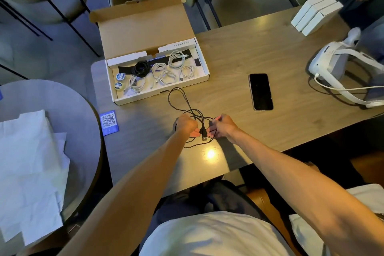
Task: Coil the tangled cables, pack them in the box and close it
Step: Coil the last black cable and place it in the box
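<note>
forearms (133,183) outstretched, left grip (186,125) fisting cable (168,98), right grip (222,126) pinching it

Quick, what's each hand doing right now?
Left hand: closed in a fist around the black cable.
Right hand: fingers pinching the same cable.
</note>
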